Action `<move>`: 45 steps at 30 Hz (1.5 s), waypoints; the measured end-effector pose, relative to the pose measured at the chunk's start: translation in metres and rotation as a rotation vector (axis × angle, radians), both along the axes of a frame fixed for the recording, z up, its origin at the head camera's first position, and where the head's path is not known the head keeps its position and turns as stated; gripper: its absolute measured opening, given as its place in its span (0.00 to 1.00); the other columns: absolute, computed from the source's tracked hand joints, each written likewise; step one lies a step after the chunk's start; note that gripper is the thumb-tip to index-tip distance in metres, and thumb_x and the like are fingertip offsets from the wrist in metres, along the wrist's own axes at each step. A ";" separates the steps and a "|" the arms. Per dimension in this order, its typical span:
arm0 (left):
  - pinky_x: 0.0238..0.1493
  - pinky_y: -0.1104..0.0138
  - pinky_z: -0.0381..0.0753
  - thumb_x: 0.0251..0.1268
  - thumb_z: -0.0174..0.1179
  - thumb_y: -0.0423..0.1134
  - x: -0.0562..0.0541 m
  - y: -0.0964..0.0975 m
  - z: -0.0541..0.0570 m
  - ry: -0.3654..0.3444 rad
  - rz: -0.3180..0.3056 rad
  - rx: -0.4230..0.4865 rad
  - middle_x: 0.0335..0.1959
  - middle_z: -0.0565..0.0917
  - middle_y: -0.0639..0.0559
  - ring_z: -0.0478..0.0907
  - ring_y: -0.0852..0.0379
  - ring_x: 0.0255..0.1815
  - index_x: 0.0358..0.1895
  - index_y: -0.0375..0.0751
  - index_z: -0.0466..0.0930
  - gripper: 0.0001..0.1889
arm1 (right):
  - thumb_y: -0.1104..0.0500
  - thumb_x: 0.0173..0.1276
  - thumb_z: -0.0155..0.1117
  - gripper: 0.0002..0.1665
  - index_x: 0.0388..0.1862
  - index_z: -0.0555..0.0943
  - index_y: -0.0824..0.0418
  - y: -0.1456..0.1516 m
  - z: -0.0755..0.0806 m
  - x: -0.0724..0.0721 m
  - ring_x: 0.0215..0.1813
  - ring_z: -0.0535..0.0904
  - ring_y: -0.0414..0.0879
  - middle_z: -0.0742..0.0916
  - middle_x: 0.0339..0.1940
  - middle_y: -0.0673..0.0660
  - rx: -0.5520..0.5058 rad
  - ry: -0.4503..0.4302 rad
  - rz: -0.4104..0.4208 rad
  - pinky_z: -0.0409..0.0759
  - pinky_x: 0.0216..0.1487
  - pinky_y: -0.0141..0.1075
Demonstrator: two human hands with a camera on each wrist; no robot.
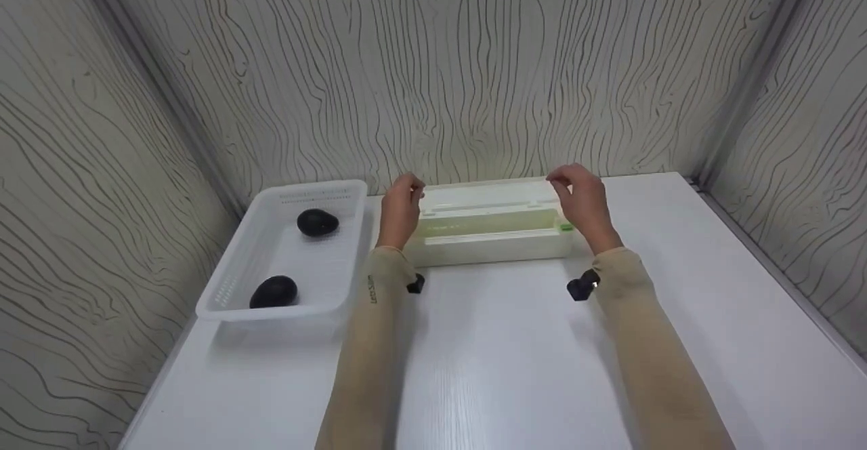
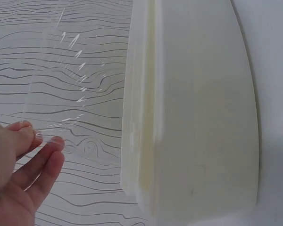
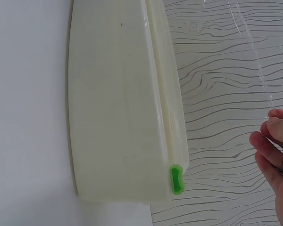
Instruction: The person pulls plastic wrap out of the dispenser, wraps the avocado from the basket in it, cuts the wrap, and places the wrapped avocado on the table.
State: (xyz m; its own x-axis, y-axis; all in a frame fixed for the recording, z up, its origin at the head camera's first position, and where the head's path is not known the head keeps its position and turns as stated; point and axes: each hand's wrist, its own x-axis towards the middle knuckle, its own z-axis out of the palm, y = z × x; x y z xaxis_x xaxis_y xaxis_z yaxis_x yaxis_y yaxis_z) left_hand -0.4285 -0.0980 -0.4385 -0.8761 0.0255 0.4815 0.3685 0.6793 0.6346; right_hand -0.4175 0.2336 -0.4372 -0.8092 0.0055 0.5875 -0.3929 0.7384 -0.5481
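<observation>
A long cream-white cling film dispenser (image 1: 498, 249) stands near the back edge of the table with its lid (image 1: 488, 194) raised. Clear cling film (image 2: 78, 70) stretches between the hands above it, and its edge and creases glint in both wrist views. At the dispenser's left end, the left hand (image 1: 401, 211) pinches one corner of the film between thumb and fingers. The right hand (image 1: 584, 202) pinches the other corner at the right end. A green slider (image 3: 177, 179) sits on the dispenser's right end. The roll inside cannot be made out.
A white perforated plastic basket (image 1: 344, 260) stands left of the dispenser. In it lie two black avocado-shaped objects, one toward the back (image 1: 317, 222) and one in front (image 1: 274, 292). Wood-grain panels (image 1: 433, 70) enclose the white table (image 1: 501, 348) behind and at both sides.
</observation>
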 end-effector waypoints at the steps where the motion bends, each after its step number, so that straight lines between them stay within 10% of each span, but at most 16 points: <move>1: 0.46 0.65 0.83 0.75 0.50 0.33 0.000 0.000 0.000 -0.011 -0.010 0.007 0.45 0.81 0.51 0.82 0.59 0.45 0.46 0.42 0.76 0.05 | 0.65 0.71 0.58 0.06 0.43 0.82 0.61 0.000 0.000 0.000 0.45 0.80 0.52 0.84 0.41 0.59 0.001 0.002 0.000 0.77 0.49 0.47; 22: 0.50 0.62 0.80 0.76 0.47 0.35 -0.002 -0.006 0.003 -0.115 -0.166 0.151 0.42 0.83 0.50 0.80 0.57 0.46 0.49 0.38 0.72 0.07 | 0.66 0.70 0.60 0.07 0.44 0.83 0.61 0.002 0.007 0.001 0.47 0.80 0.51 0.85 0.42 0.58 -0.005 -0.007 0.006 0.78 0.52 0.47; 45: 0.49 0.65 0.82 0.75 0.51 0.37 0.001 -0.003 0.010 0.011 -0.076 0.160 0.41 0.85 0.54 0.82 0.60 0.44 0.46 0.44 0.77 0.06 | 0.66 0.69 0.61 0.06 0.41 0.84 0.61 0.002 0.017 0.005 0.45 0.81 0.52 0.86 0.40 0.58 -0.019 0.058 -0.009 0.78 0.50 0.47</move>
State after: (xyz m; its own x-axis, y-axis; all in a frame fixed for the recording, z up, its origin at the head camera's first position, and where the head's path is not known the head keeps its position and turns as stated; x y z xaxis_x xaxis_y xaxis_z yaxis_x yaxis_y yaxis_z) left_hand -0.4270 -0.1011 -0.4285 -0.8691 0.0135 0.4945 0.4227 0.5396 0.7282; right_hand -0.4128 0.2358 -0.4204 -0.7736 0.0249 0.6332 -0.4175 0.7317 -0.5388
